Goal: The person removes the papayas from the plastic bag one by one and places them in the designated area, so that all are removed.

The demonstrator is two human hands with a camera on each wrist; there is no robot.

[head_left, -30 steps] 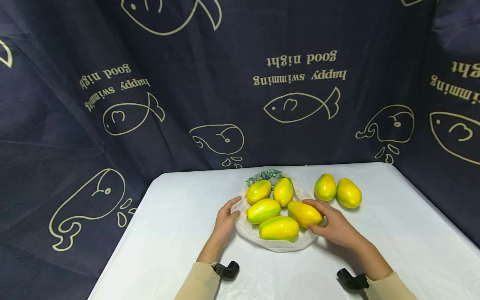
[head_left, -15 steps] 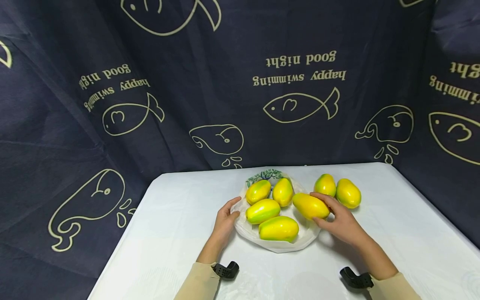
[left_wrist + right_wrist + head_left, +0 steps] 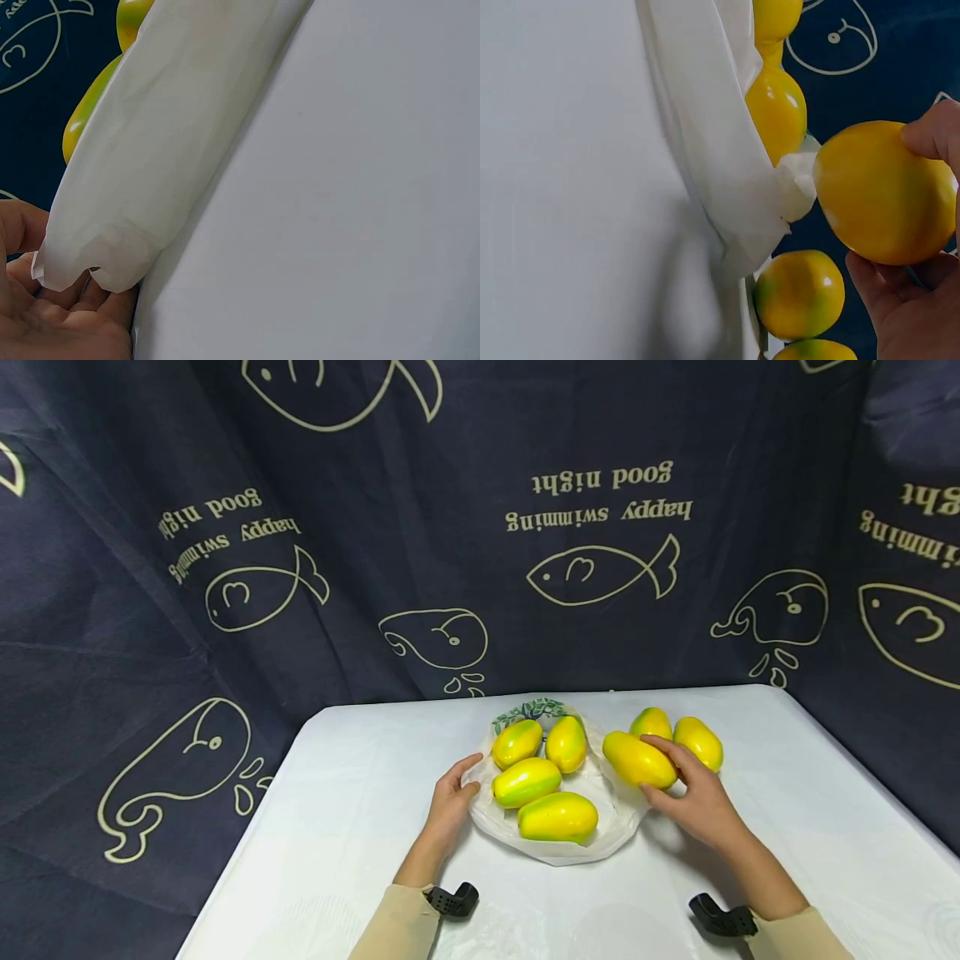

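My right hand [image 3: 701,802] holds a yellow mango [image 3: 639,760] between thumb and fingers, above the right rim of a white plastic bag [image 3: 611,842]. In the right wrist view this held mango [image 3: 881,195] appears raised beside the bag's side wall [image 3: 705,142]. Several yellow-green mangoes lie inside the bag, among them a front one [image 3: 557,817] and a left one [image 3: 527,782]. At the bag's left side my left hand [image 3: 450,803] grips the rim; the left wrist view shows the bag's edge [image 3: 112,247] between thumb and fingers.
Two more mangoes lie on the white-covered table [image 3: 337,827] behind my right hand: one [image 3: 699,746] right of the other [image 3: 651,723], which the held mango partly covers. A dark blue curtain [image 3: 450,552] with fish drawings hangs behind the table's back edge.
My right hand has lifted the mango from the bag's right side and carried it right and back, to the rim. The left hand stays in place at the bag.
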